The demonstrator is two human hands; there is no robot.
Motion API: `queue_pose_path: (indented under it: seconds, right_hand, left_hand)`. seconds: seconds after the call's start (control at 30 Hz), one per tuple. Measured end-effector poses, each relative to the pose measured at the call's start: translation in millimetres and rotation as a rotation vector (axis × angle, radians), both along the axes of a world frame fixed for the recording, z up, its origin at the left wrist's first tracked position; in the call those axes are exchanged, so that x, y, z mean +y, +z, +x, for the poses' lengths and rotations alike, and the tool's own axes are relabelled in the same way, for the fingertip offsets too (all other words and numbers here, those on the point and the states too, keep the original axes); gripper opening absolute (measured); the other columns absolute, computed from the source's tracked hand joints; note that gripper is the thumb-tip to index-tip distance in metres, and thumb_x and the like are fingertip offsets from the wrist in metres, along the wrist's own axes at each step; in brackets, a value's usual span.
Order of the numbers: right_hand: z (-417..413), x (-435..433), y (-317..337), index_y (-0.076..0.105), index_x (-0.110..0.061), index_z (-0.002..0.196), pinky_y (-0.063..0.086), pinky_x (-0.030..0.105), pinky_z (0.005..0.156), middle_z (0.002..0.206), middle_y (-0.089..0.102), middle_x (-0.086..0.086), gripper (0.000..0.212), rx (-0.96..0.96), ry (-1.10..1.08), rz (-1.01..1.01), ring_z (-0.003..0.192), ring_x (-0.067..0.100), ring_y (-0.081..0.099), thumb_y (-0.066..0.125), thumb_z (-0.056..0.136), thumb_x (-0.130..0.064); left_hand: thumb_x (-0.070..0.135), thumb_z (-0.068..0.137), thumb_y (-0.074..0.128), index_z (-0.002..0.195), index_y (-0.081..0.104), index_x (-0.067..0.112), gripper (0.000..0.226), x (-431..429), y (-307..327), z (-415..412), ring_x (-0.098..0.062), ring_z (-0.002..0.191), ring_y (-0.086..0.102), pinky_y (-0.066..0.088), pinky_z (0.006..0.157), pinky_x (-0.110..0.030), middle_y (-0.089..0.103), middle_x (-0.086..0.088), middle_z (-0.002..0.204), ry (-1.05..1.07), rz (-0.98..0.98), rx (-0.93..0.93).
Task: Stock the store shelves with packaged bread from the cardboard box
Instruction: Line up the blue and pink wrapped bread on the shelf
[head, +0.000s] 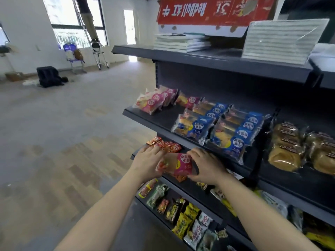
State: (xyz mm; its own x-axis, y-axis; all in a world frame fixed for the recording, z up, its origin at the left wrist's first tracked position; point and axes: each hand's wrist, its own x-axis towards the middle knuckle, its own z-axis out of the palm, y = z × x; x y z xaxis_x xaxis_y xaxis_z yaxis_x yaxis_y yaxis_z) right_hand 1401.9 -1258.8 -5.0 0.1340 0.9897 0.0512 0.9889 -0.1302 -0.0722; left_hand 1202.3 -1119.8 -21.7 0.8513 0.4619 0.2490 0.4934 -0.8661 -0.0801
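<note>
A pink packaged bread [178,164] is held between both hands in front of the dark shelf unit, below the bread shelf [145,115]. My left hand [147,161] grips its left end and my right hand [204,164] grips its right end. On the bread shelf lie pink bread packs [155,100] at the left, blue bread packs [217,125] in the middle and brown bread packs [284,147] at the right. The cardboard box is not in view.
Small red snack packets [165,144] lie on the shelf behind my left hand. Lower shelves hold mixed snack bags [183,216]. The top shelf carries stacked white packs [181,42] and a red carton [213,10]. A ladder [98,51] and black bag [48,76] stand across the floor.
</note>
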Motion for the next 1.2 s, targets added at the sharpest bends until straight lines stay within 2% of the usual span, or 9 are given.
queue_pose_path:
  seconds: [0.17,0.27,0.43,0.6,0.73,0.83,0.93,1.1,1.2]
  right_hand:
    - [19,36,10,0.025,-0.021,0.149,0.021,0.034,0.114,0.154,0.025,-0.002,0.086,-0.020,0.029,0.019,0.142,0.018,0.025,0.067,0.082,-0.055]
    - [25,53,12,0.023,-0.020,0.149,0.018,0.036,0.117,0.155,0.023,-0.001,0.087,-0.042,0.042,0.028,0.145,0.018,0.018,0.064,0.082,-0.058]
    - [30,79,17,0.026,-0.019,0.148,0.017,0.033,0.117,0.152,0.026,0.000,0.086,-0.064,0.054,0.058,0.143,0.019,0.021,0.062,0.082,-0.062]
    - [31,105,21,0.026,-0.018,0.148,0.019,0.035,0.116,0.152,0.027,0.003,0.087,-0.074,0.000,0.072,0.142,0.021,0.022,0.060,0.082,-0.064]
    - [29,130,24,0.023,-0.019,0.149,0.020,0.039,0.117,0.154,0.025,0.003,0.092,-0.091,-0.056,0.060,0.144,0.022,0.022,0.059,0.080,-0.069]
    - [22,153,28,0.029,-0.018,0.147,0.022,0.037,0.116,0.149,0.033,0.001,0.092,-0.107,-0.076,0.116,0.140,0.021,0.029,0.059,0.078,-0.071]
    - [15,174,32,0.028,-0.018,0.147,0.026,0.038,0.115,0.147,0.034,0.000,0.090,-0.107,-0.116,0.142,0.140,0.020,0.029,0.055,0.081,-0.071]
    - [9,204,43,0.023,-0.018,0.151,0.025,0.034,0.113,0.151,0.029,0.001,0.087,-0.133,-0.219,0.132,0.140,0.019,0.028,0.057,0.083,-0.061]
    - [10,220,49,0.025,-0.019,0.149,0.025,0.033,0.113,0.151,0.030,0.000,0.085,-0.162,-0.302,0.124,0.141,0.019,0.027,0.061,0.082,-0.056]
  left_hand:
    - [0.053,0.049,0.077,0.113,0.067,0.021,0.072,34,11,14,-0.022,0.094,0.068,0.053,0.088,-0.037,0.067,0.002,0.101,0.016,0.041,-0.020]
    - [0.054,0.055,0.077,0.119,0.065,0.021,0.073,50,16,19,-0.023,0.101,0.065,0.050,0.094,-0.038,0.066,0.001,0.107,0.034,0.014,-0.011]
    - [0.046,0.062,0.077,0.126,0.063,0.019,0.071,76,26,25,-0.026,0.106,0.064,0.047,0.098,-0.042,0.066,-0.003,0.114,0.019,0.032,-0.055]
    - [0.051,0.071,0.067,0.139,0.052,0.025,0.074,106,36,39,-0.024,0.127,0.051,0.033,0.109,-0.039,0.056,-0.001,0.136,0.012,0.006,-0.065]
    - [0.058,0.065,0.066,0.138,0.051,0.025,0.081,142,36,43,-0.026,0.128,0.049,0.033,0.110,-0.042,0.054,-0.002,0.136,-0.015,-0.001,-0.072]
    - [0.059,0.065,0.067,0.141,0.045,0.026,0.086,173,39,45,-0.026,0.132,0.045,0.029,0.113,-0.043,0.050,0.000,0.140,-0.028,0.001,-0.063]
    - [0.060,0.066,0.071,0.142,0.044,0.024,0.089,206,43,48,-0.027,0.133,0.044,0.027,0.114,-0.043,0.049,-0.002,0.142,-0.073,-0.001,-0.073]
    - [0.065,0.065,0.071,0.136,0.051,0.021,0.086,254,49,57,-0.030,0.125,0.052,0.035,0.108,-0.045,0.055,-0.005,0.132,-0.199,0.022,-0.088]
    - [0.058,0.068,0.073,0.139,0.048,0.022,0.084,271,55,68,-0.029,0.129,0.048,0.029,0.111,-0.043,0.051,-0.004,0.135,-0.260,0.020,-0.083]
